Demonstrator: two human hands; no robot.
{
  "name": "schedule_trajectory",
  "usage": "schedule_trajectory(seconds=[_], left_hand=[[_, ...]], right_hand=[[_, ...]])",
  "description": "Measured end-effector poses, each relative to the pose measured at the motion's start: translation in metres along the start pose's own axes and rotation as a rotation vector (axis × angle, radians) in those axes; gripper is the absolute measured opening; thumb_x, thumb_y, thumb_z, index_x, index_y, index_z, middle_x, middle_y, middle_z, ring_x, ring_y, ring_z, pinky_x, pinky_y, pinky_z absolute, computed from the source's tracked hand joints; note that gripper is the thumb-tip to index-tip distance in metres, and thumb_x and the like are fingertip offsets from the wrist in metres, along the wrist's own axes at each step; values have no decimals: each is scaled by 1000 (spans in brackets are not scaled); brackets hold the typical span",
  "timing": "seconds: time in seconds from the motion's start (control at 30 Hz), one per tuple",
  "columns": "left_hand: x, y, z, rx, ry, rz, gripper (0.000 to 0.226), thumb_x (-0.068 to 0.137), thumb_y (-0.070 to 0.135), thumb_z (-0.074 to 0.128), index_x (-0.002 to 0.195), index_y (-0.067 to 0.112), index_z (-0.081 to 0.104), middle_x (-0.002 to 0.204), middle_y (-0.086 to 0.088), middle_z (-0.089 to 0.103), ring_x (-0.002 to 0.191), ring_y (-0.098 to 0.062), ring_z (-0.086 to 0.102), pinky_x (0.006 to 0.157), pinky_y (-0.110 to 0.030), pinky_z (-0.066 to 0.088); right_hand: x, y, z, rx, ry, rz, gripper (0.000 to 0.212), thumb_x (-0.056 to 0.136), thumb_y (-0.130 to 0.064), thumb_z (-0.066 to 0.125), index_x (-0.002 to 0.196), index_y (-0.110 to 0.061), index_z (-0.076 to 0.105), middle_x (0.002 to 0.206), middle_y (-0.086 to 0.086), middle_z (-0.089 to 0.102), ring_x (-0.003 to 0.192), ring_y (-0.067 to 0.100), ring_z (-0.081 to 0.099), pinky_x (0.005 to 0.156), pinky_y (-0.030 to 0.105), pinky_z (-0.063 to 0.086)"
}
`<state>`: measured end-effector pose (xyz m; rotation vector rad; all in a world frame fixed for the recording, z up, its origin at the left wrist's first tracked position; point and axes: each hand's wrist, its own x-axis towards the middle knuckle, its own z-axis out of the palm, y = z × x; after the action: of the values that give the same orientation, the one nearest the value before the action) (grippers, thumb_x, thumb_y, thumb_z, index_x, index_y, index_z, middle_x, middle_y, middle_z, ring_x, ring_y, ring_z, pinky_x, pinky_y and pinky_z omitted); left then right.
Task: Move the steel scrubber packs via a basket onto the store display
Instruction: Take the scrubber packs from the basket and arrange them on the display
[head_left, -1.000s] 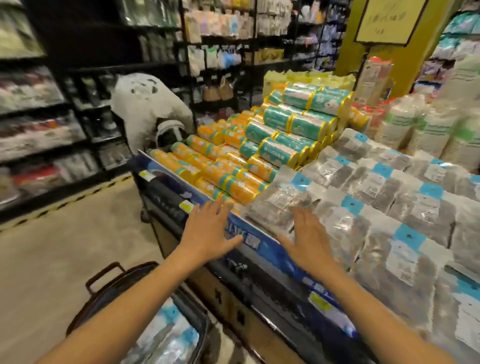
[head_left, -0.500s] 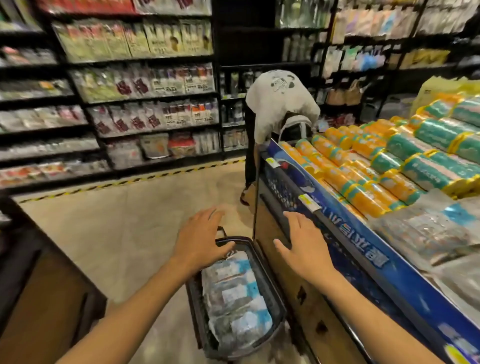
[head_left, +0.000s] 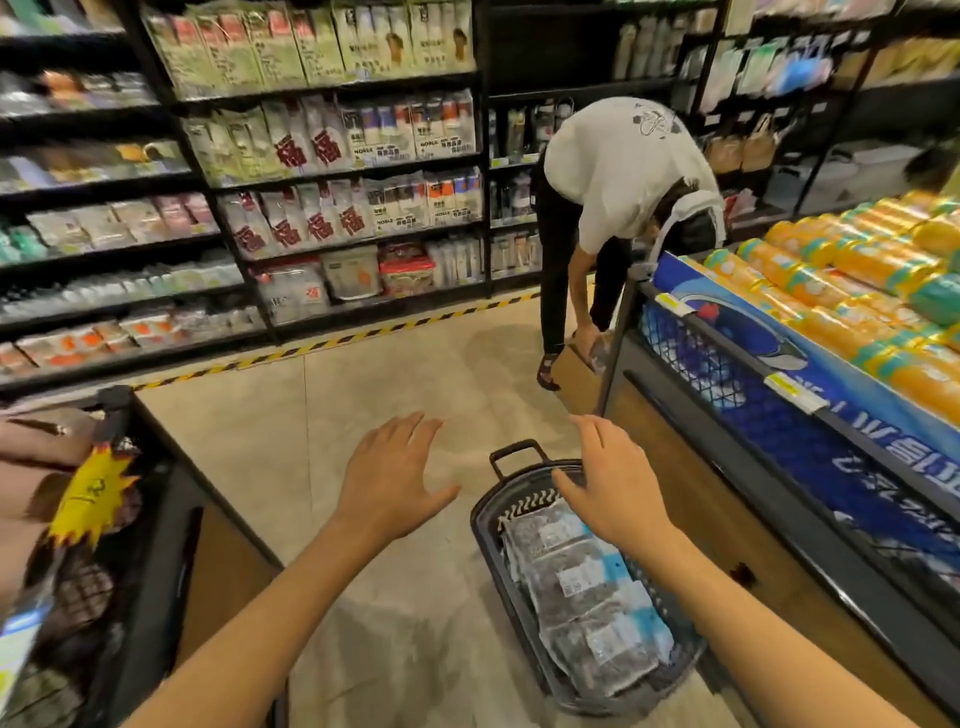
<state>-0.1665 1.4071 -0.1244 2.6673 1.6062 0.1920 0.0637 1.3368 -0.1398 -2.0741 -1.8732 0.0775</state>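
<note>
Both hands have come off the display (head_left: 779, 415) toward the basket (head_left: 485, 519). Right hand (head_left: 613, 488) hovers over its far end, left hand (head_left: 389, 480) just beside it, both empty, fingers spread. Scrubber packs (head_left: 582, 582) lie in the basket just below the right hand.

Basket (head_left: 485, 525) dark matt plastic; packs (head_left: 582, 587) glossy clear film; floor (head_left: 363, 395) smooth matt tile; display (head_left: 675, 499) base wood-look panel, black metal frame.
</note>
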Motion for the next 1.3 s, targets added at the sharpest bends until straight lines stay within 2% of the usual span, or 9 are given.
schedule_trajectory(seconds=[0.2,0.5,0.77,1.0,1.1,1.3], left_hand=[[40,-25,12,-43,-30,132,78,84,61,51,148,25,24,154,1,28,140,-18,26,114,-32,20],[157,13,54,-79,-87,410,76,84,57,52,146,19,30,149,-3,36,136,-21,32,111,-33,25],[251,38,98,-23,-225,604,78,87,59,47,148,18,23,153,-1,29,139,-19,28,113,-33,22],[294,83,158,-65,-443,783,77,87,56,50,149,18,23,152,-2,31,137,-19,32,111,-30,24],[314,102,189,-53,-518,856,78,88,56,50,150,18,20,155,-1,26,140,-18,26,113,-29,22],[352,121,294,-91,-642,890,72,86,51,55,144,15,33,143,-6,43,126,-22,45,102,-31,38]], right_hand=[[12,-16,23,-21,2,150,62,86,-39,63,137,-9,44,135,8,51,123,26,48,100,35,40],[59,42,54,-16,26,431,64,89,-39,59,142,-10,36,141,7,45,129,24,42,104,32,36],[103,84,89,60,2,672,66,89,-41,59,142,-9,37,140,7,46,128,23,45,102,32,37],[90,119,118,54,-94,959,65,94,-45,49,146,-13,28,145,4,38,133,21,38,106,30,32],[90,133,139,72,-124,1088,65,94,-45,48,146,-13,26,146,5,37,133,22,36,107,32,31],[95,172,227,148,-182,1326,63,92,-44,52,141,-11,32,136,10,46,122,28,45,97,39,41]])
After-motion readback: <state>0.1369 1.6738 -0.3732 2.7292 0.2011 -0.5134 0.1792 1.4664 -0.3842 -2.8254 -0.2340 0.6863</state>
